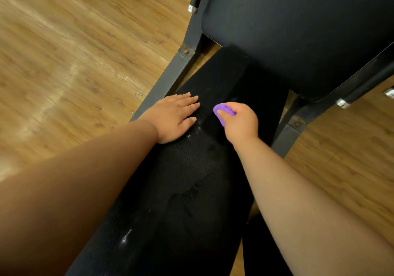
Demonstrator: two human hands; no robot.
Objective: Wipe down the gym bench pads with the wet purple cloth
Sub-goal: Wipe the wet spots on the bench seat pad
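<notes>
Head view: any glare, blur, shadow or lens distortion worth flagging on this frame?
Head view: pale glare streaks the wooden floor, which looks soft; the black seat pad loses detail in darkness apart from small wet glints; the left forearm is shaded darker than the right forearm; wide-angle stretch enlarges both near the bottom edge; the purple cloth in the right hand is reasonably sharp.
</notes>
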